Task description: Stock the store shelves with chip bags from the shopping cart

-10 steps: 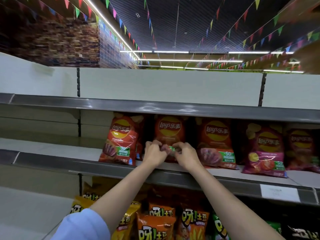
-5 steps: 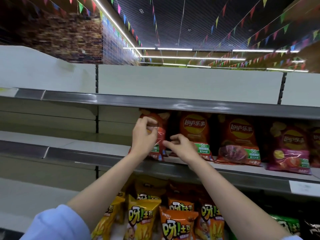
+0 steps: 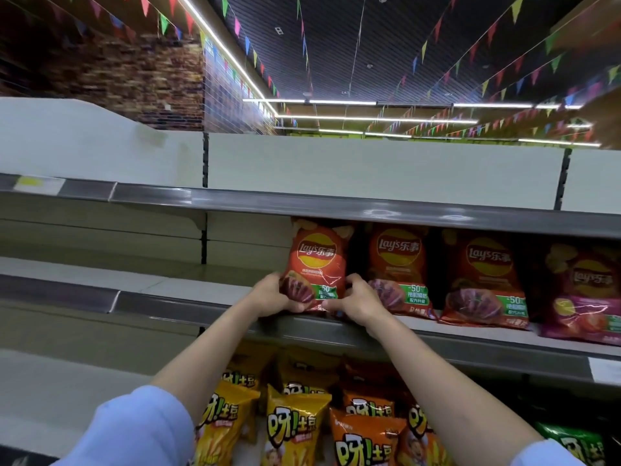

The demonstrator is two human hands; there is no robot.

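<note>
Middle shelf (image 3: 208,306), grey front lip, pale deck: one red chip bag (image 3: 316,264) standing upright at the left end of the row, its bottom edge at the front of the shelf; left hand (image 3: 268,297) gripping the bag's lower left corner, fingers curled round the edge and thumb on the front face; right hand (image 3: 358,302) gripping the lower right corner, fingers curled in against the bag, thumb pressed to the bottom seam; both forearms reaching up from below, pale blue sleeves (image 3: 134,428) at the frame's lower edge. To the right of the held bag, same shelf: second red bag (image 3: 398,267) just beside it, third red bag (image 3: 487,277) next along, then a purple-red bag (image 3: 584,297) at the right edge, all upright and facing out; shelf deck to the left of the held bag bare. Upper shelf (image 3: 302,203) above, white back panel behind it. Lower shelf: yellow bags (image 3: 295,428) and orange bags (image 3: 366,438) standing packed together, a green bag (image 3: 571,445) at far right. Overhead: strings of coloured pennants (image 3: 242,28), strip lights, brick wall at upper left, somewhat blurred.
</note>
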